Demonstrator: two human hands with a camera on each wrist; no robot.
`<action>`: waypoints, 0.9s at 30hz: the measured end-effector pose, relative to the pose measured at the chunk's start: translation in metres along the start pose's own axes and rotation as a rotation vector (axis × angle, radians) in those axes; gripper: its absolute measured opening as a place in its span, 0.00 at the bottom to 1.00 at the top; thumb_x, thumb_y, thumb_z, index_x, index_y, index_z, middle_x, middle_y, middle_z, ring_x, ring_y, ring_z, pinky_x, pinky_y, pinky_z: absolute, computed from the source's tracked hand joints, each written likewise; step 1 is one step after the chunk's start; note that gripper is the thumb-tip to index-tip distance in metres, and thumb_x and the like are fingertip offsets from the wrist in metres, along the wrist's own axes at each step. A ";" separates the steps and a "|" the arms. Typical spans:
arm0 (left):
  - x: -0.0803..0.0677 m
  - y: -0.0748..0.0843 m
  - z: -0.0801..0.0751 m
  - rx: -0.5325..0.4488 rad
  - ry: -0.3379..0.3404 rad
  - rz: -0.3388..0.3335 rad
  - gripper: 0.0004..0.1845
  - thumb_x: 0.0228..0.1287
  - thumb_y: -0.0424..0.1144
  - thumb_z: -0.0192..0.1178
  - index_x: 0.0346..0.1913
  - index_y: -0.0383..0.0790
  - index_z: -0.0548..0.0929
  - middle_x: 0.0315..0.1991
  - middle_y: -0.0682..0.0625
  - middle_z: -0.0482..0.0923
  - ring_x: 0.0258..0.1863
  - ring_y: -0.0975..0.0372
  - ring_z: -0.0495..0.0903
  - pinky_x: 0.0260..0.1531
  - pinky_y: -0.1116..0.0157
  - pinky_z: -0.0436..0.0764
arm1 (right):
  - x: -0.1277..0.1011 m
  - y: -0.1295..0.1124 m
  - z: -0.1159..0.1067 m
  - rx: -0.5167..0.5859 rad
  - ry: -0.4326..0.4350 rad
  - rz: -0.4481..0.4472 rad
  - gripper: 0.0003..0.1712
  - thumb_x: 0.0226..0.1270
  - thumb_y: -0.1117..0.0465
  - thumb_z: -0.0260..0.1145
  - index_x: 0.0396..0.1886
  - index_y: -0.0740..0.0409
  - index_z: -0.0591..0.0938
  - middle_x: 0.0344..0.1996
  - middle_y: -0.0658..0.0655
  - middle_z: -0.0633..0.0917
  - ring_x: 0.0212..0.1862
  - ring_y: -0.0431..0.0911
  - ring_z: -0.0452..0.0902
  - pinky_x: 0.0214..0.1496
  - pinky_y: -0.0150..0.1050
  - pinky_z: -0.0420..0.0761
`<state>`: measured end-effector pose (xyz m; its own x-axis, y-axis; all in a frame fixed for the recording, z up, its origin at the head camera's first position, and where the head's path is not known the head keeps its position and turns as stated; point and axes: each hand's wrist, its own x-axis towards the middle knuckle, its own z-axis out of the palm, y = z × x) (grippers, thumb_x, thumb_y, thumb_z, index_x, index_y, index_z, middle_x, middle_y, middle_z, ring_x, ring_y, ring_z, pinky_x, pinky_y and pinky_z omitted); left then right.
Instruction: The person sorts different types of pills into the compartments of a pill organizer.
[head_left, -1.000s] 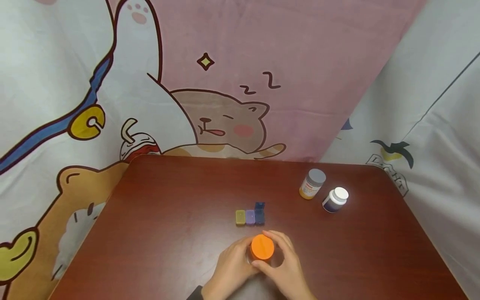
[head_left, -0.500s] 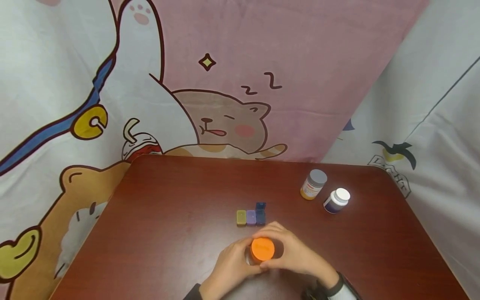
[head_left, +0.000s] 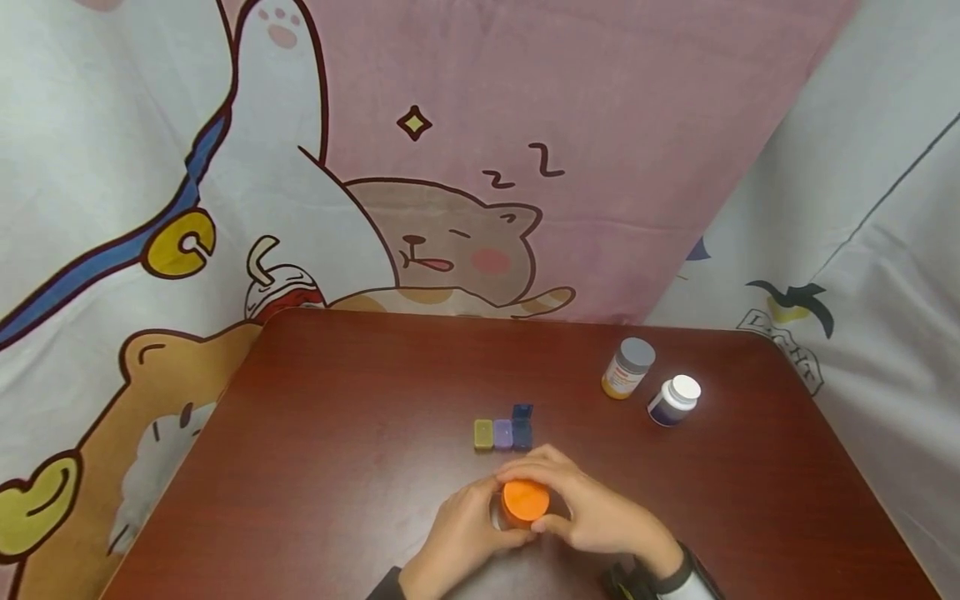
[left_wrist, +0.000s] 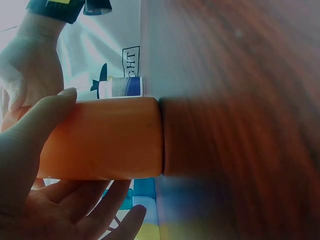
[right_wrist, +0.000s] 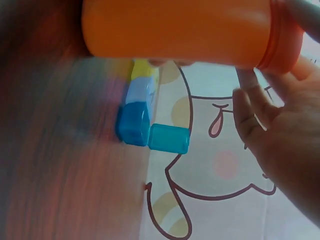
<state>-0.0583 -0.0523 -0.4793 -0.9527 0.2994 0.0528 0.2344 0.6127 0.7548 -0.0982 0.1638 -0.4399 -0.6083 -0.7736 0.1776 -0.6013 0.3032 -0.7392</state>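
Observation:
An orange bottle (left_wrist: 107,140) stands upright on the table near its front edge. My left hand (head_left: 463,527) grips the bottle's body, thumb on one side and fingers on the other. Around the orange cap (head_left: 526,500), my right hand (head_left: 596,504) curls its fingers over the far side, with the thumb at the near right. Just beyond the hands lies a small pill box (head_left: 503,434) with yellow, purple and blue compartments. The blue compartment's lid (right_wrist: 169,138) is raised; the yellow and purple ones look closed.
At the back right stand a grey-lidded bottle (head_left: 627,368) with a yellowish base and a white-capped bottle (head_left: 673,401) with a dark blue label. The brown table (head_left: 337,417) ends at a cloth backdrop (head_left: 637,125) printed with cartoon animals.
My right hand has turned counterclockwise about the cap, its fingers moving left along the far side and its thumb right. The right wrist has swung outward into view. The left hand keeps its grip.

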 end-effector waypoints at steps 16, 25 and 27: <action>-0.001 0.001 -0.001 0.004 -0.020 -0.016 0.34 0.49 0.50 0.83 0.59 0.42 0.86 0.54 0.49 0.89 0.52 0.54 0.88 0.51 0.48 0.87 | -0.041 -0.024 0.048 -0.028 0.508 0.371 0.42 0.51 0.54 0.86 0.68 0.45 0.81 0.56 0.47 0.87 0.54 0.39 0.80 0.52 0.38 0.83; -0.001 0.001 0.000 0.017 -0.015 -0.004 0.33 0.50 0.50 0.83 0.58 0.41 0.86 0.53 0.50 0.89 0.52 0.55 0.87 0.50 0.50 0.87 | -0.044 -0.018 0.064 -0.135 0.687 0.212 0.40 0.42 0.68 0.87 0.61 0.52 0.86 0.56 0.51 0.89 0.56 0.31 0.78 0.55 0.29 0.82; -0.001 0.002 0.000 0.017 -0.017 -0.011 0.33 0.50 0.50 0.83 0.59 0.41 0.86 0.54 0.49 0.89 0.52 0.54 0.87 0.50 0.49 0.87 | -0.042 -0.018 0.065 -0.129 0.689 0.212 0.40 0.42 0.68 0.87 0.61 0.53 0.85 0.56 0.51 0.89 0.58 0.30 0.77 0.57 0.27 0.80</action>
<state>-0.0568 -0.0517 -0.4782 -0.9518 0.3050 0.0329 0.2270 0.6281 0.7442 -0.0285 0.1547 -0.4760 -0.8808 -0.1786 0.4386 -0.4647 0.5039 -0.7281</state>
